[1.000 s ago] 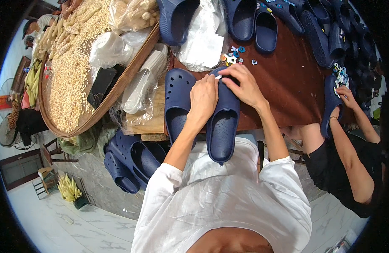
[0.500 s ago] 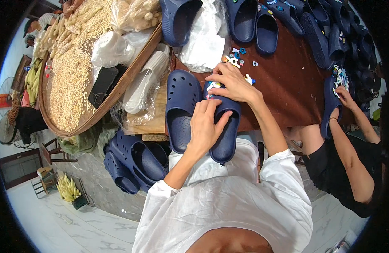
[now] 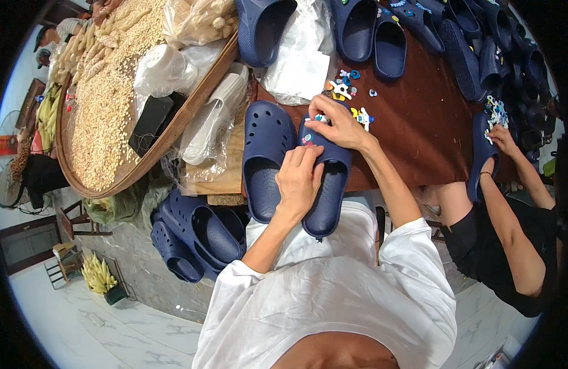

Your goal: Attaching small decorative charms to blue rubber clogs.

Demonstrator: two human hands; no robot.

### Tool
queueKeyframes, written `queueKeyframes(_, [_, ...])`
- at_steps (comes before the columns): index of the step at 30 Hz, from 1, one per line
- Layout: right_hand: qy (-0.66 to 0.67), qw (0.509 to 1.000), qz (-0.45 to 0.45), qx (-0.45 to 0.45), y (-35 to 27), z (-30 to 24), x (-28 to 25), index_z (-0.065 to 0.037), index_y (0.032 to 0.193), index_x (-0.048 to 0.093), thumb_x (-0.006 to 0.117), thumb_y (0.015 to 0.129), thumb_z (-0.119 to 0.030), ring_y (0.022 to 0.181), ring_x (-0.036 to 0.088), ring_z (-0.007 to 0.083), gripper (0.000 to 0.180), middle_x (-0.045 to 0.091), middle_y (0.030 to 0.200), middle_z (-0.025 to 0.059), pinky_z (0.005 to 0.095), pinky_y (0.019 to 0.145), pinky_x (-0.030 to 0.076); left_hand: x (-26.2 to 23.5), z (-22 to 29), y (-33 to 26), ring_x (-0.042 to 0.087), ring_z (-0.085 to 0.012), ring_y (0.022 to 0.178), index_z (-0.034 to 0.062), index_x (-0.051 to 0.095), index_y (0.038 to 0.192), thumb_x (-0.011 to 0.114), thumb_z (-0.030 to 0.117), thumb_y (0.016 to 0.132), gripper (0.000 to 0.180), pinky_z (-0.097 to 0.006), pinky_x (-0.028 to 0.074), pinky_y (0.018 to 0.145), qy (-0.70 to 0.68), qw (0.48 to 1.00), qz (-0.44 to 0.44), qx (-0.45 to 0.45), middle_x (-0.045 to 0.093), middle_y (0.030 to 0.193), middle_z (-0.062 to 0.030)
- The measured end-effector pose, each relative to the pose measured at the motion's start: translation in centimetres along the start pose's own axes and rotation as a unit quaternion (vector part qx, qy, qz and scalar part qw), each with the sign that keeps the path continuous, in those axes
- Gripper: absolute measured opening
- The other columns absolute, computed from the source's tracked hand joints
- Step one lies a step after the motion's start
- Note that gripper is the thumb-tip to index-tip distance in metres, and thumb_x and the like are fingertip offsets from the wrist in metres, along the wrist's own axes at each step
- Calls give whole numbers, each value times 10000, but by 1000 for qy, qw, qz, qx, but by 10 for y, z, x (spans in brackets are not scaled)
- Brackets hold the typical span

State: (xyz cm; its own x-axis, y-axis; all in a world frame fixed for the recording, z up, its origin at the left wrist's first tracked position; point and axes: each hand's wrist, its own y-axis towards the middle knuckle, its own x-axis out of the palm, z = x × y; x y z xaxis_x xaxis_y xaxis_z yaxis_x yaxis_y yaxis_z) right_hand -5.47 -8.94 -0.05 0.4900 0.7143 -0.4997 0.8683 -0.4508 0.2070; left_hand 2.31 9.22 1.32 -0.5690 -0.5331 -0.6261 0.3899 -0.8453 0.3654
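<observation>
Two dark blue clogs stand side by side at the table's front edge. My left hand [image 3: 298, 179] is closed on the opening edge of the right-hand clog [image 3: 324, 212]. Over that clog's toe, my right hand [image 3: 340, 127] pinches a small white and blue shoe charm [image 3: 321, 117]. A pinkish round charm [image 3: 307, 140] sits on the clog's upper, between my hands. To the left, the second clog [image 3: 268, 132] has bare holes and touches neither hand's fingertips. Loose charms [image 3: 342, 91] lie just beyond my right hand, and a white charm [image 3: 363, 118] lies beside it.
A round woven tray [image 3: 204, 81] of corn kernels, with a black phone [image 3: 153, 120], stands at left. White shoes in plastic [image 3: 213, 117] lie beside it. More blue clogs [image 3: 388, 52] line the brown table [image 3: 419, 135]. At right, another person's hands [image 3: 504, 138] work on a clog.
My right hand has lifted slightly with the charm, showing more of the clog's upper and the pinkish charm. The clog's heel has shifted a little left. My left thumb has drawn in.
</observation>
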Motion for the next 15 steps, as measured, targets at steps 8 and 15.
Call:
queueKeyframes(8, [-85, 959, 265, 46, -18, 28, -17, -34, 1005, 610, 724, 872, -132, 904, 629, 281, 201, 611, 958, 127, 376, 805, 488, -3, -4, -6, 651, -304, 1013, 57, 692, 1119, 751, -2, 752, 376, -383, 526, 878, -26, 999, 0, 19, 687, 1084, -111])
queueKeyframes(15, [-301, 902, 294, 93, -38, 37, -32, -54, 1048, 652, 703, 897, -180, 960, 621, 303, 203, 632, 985, 116, 403, 858, 479, -11, 3, -13, 653, -305, 1030, 40, 700, 1148, 748, 26, 814, 337, -379, 525, 892, -42, 999, 10, 31, 688, 1117, -138])
